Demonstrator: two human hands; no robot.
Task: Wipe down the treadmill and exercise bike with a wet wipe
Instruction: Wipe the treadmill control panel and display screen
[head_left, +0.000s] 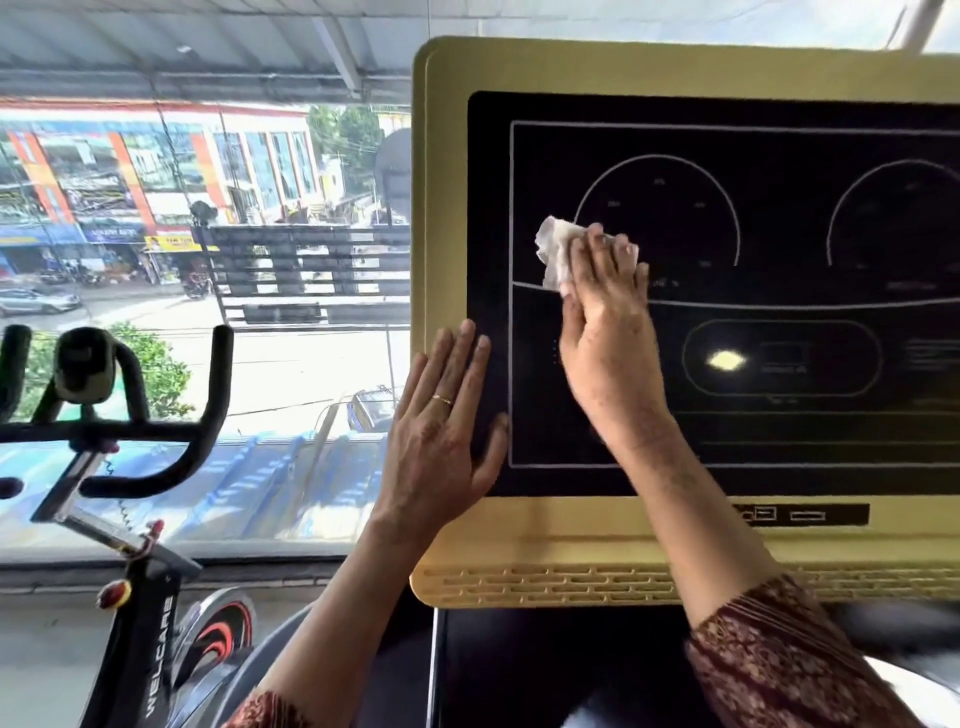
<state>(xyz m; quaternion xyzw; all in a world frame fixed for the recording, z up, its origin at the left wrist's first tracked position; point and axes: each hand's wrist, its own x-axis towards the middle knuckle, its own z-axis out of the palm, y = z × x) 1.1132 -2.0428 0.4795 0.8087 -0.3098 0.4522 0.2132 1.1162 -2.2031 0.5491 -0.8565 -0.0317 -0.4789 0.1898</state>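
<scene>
On the treadmill screen (779, 234), the right hand (608, 332) grips the wet wipe (556, 249) bunched above-left; left hand (441, 421) lies flat.

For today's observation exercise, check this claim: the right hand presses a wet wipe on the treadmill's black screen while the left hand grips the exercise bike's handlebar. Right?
One slip: the head view shows the left hand lying flat on the left edge of the black screen, well clear of the exercise bike. The right hand does press the wet wipe on that screen.
</scene>
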